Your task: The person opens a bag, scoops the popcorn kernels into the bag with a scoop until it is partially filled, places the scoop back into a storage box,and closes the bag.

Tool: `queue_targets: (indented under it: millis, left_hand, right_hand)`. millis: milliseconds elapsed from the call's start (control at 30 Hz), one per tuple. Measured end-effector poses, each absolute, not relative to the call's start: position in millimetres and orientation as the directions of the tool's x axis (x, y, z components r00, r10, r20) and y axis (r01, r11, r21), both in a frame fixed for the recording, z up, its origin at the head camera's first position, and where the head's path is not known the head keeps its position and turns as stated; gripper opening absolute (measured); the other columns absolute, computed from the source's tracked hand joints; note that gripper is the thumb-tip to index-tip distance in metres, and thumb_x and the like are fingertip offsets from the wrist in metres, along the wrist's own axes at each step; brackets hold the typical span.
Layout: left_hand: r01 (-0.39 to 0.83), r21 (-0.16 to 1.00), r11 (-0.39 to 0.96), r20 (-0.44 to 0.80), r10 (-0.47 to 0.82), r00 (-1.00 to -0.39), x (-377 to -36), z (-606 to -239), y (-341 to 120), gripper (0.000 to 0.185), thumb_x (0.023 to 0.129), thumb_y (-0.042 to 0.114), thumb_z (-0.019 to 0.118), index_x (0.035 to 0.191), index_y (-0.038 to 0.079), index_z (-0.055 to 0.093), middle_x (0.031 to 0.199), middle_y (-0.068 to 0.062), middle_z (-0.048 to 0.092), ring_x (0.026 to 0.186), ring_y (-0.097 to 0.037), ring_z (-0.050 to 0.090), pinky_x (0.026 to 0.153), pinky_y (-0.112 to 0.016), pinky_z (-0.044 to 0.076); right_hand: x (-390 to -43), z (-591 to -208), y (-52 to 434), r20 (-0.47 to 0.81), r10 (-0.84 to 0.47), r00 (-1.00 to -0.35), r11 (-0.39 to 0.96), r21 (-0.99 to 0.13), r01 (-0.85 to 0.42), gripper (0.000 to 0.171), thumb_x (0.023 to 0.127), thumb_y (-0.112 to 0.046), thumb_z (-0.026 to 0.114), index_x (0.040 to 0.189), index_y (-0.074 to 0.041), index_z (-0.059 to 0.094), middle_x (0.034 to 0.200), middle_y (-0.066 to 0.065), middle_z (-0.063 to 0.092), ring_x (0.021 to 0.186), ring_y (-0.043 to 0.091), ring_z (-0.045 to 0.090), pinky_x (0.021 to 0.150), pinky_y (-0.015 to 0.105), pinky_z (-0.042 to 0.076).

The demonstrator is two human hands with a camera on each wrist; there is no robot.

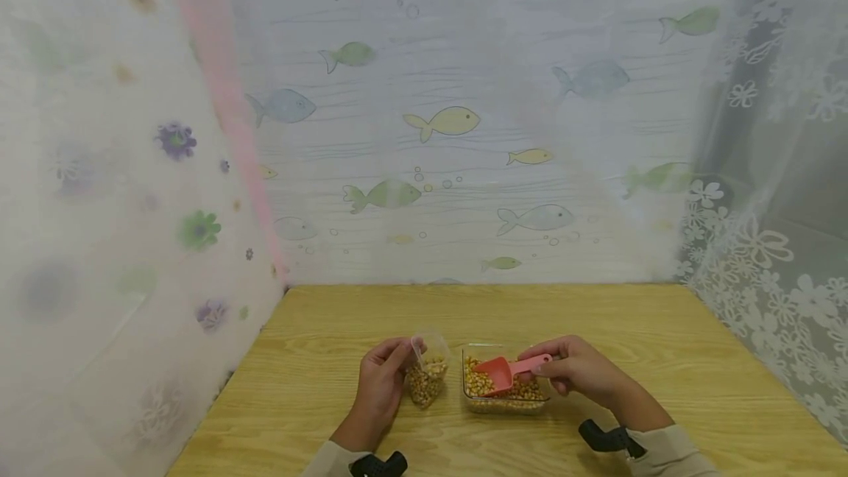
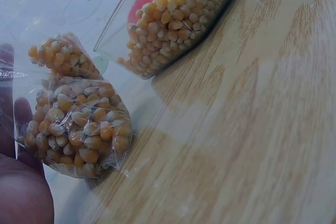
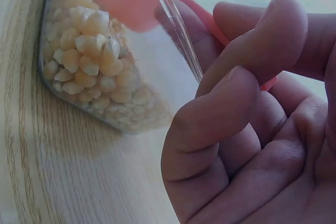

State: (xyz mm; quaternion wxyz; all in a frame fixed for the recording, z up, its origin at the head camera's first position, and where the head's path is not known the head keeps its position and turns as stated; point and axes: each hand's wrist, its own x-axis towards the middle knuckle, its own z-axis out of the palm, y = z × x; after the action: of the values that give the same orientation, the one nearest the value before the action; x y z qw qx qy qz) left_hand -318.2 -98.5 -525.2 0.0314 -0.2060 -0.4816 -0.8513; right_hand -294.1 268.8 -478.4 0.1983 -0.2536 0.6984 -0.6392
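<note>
On table, left hand pinched corn bag upright, mouth open for filling. At 3 o'clock of it, right hand gripped red scoop, dug into corn container.

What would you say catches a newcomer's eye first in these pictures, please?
Most striking is the red scoop, held by the right hand and dipped into a clear container of corn kernels near the front of the wooden table. Just to its left, the left hand holds open a small clear bag partly filled with kernels. Behind the table hangs a pale curtain printed with fish.
</note>
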Motion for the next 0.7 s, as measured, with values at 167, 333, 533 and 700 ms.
queue_targets:
  millis: [167, 333, 533, 700]
  left_hand:
    - [0.253, 0.808, -0.532, 0.381, 0.145, -0.913, -317.9, -524.6, -98.6, 0.027, 0.106, 0.005, 0.057, 0.100, 0.015, 0.082, 0.102, 0.000, 0.081, 0.099, -0.015, 0.076, 0.092, -0.030, 0.060]
    - [0.251, 0.807, -0.534, 0.379, 0.142, -0.915, -318.1, -524.2, -98.3, 0.028, 0.106, 0.003, 0.057, 0.100, 0.015, 0.082, 0.102, 0.000, 0.081, 0.099, -0.016, 0.076, 0.092, -0.030, 0.060]
    - [0.251, 0.806, -0.536, 0.377, 0.138, -0.916, -319.2, -525.5, -97.9, 0.026, 0.105, 0.004, 0.058, 0.101, 0.014, 0.082, 0.103, -0.001, 0.081, 0.100, -0.016, 0.077, 0.092, -0.030, 0.060]
    - [0.246, 0.805, -0.540, 0.373, 0.138, -0.918, -320.3, -527.2, -98.5, 0.026, 0.105, 0.004, 0.058, 0.102, 0.013, 0.082, 0.103, -0.001, 0.081, 0.100, -0.015, 0.077, 0.093, -0.031, 0.060]
  right_hand:
    - [-295.4, -479.0, 273.4, 0.035, -0.597, -0.801, 0.056, -0.995, -0.085, 0.045, 0.106, -0.005, 0.054, 0.141, 0.021, 0.047, 0.116, 0.023, 0.075, 0.051, 0.004, 0.037, 0.050, 0.036, 0.023]
    - [-295.7, -476.4, 280.8, 0.009, -0.564, -0.826, 0.087, -0.994, -0.070, 0.046, 0.107, -0.009, 0.055, 0.143, 0.018, 0.048, 0.119, 0.024, 0.074, 0.050, 0.005, 0.034, 0.051, 0.036, 0.023]
    - [-295.4, -471.9, 286.4, 0.017, -0.552, -0.834, 0.097, -0.992, -0.085, 0.046, 0.107, -0.009, 0.055, 0.143, 0.018, 0.048, 0.124, 0.026, 0.072, 0.050, 0.010, 0.030, 0.051, 0.036, 0.023]
    - [-294.7, -467.7, 290.7, 0.023, -0.551, -0.834, 0.071, -0.995, -0.074, 0.044, 0.108, -0.010, 0.053, 0.145, 0.015, 0.048, 0.122, 0.022, 0.074, 0.052, 0.013, 0.029, 0.055, 0.040, 0.022]
